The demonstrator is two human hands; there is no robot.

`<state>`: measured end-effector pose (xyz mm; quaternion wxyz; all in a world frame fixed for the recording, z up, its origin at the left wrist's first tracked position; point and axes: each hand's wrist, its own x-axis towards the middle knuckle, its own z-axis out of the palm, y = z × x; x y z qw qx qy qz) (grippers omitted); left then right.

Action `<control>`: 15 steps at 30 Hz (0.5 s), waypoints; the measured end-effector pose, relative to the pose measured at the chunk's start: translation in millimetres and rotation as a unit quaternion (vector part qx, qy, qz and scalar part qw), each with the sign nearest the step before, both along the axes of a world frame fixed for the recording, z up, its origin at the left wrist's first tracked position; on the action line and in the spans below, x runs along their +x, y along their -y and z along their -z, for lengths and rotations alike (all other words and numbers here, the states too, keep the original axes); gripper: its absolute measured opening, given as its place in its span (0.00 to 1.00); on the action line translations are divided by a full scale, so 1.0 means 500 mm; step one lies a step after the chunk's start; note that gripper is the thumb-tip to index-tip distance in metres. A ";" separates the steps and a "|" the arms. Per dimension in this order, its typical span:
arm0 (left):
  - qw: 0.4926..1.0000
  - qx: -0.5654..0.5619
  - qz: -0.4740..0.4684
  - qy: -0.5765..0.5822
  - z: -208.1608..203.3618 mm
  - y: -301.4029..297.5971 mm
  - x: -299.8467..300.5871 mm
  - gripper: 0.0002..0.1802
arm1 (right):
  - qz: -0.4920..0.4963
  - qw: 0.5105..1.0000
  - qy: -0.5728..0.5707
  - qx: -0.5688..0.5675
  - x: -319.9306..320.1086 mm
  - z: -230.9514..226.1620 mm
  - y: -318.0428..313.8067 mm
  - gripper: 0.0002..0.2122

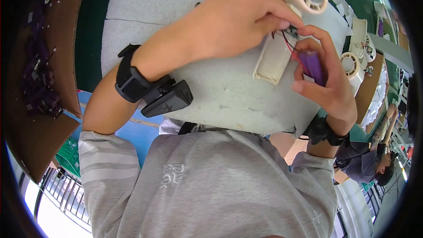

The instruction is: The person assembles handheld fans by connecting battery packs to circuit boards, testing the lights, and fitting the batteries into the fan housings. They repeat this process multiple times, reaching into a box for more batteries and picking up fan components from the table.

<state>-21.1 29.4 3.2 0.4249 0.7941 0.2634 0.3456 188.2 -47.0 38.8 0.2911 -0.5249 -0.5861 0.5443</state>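
Wired purple battery (313, 67) beside cream handle shell (270, 63), hollow side up.

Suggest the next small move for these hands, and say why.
Perhaps the right hand should ease the purple battery toward the open cream casing, leaving the red wire slack: the battery is beside the casing's open hollow, and the wire runs up toward the left hand at the casing's upper end.

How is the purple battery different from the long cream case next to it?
The battery is purple, but the case is cream. The battery is a short, chunky block, while the case is longer and hollow, like a little tray. The right hand holds the battery, but no fingers touch the case's near end. Both have thin wires beside them.
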 end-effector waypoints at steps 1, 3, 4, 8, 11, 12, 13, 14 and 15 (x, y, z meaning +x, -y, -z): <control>0.997 -0.071 0.014 -0.014 -0.024 -0.008 -0.012 0.14 | 0.011 0.997 -0.061 -0.043 0.003 0.001 0.000 0.19; 0.989 -0.141 0.029 -0.028 -0.034 -0.013 -0.021 0.15 | 0.023 0.989 -0.121 -0.084 0.009 -0.004 -0.003 0.20; 0.991 -0.133 0.028 -0.013 -0.033 -0.015 -0.022 0.15 | 0.046 0.985 -0.125 -0.110 0.013 -0.011 -0.010 0.21; 0.992 -0.125 0.019 0.013 -0.030 -0.016 -0.016 0.15 | 0.101 0.976 -0.108 -0.160 0.021 -0.035 -0.023 0.19; 0.990 -0.140 -0.008 0.001 -0.024 -0.009 -0.013 0.16 | 0.111 0.979 -0.064 -0.157 0.018 -0.030 -0.027 0.14; 0.990 -0.137 -0.032 -0.026 -0.017 -0.004 -0.012 0.15 | 0.124 0.986 0.002 -0.109 0.016 -0.019 -0.024 0.13; 0.988 -0.134 -0.055 -0.049 -0.009 -0.001 -0.008 0.14 | 0.139 0.986 0.070 -0.059 0.016 -0.010 -0.020 0.12; 0.986 -0.129 -0.078 -0.072 -0.004 0.001 -0.005 0.13 | 0.153 0.979 0.137 -0.008 0.016 -0.005 -0.019 0.11; 0.987 -0.125 -0.078 -0.070 0.000 0.002 -0.003 0.13 | 0.153 0.979 0.139 -0.003 0.017 -0.006 -0.020 0.11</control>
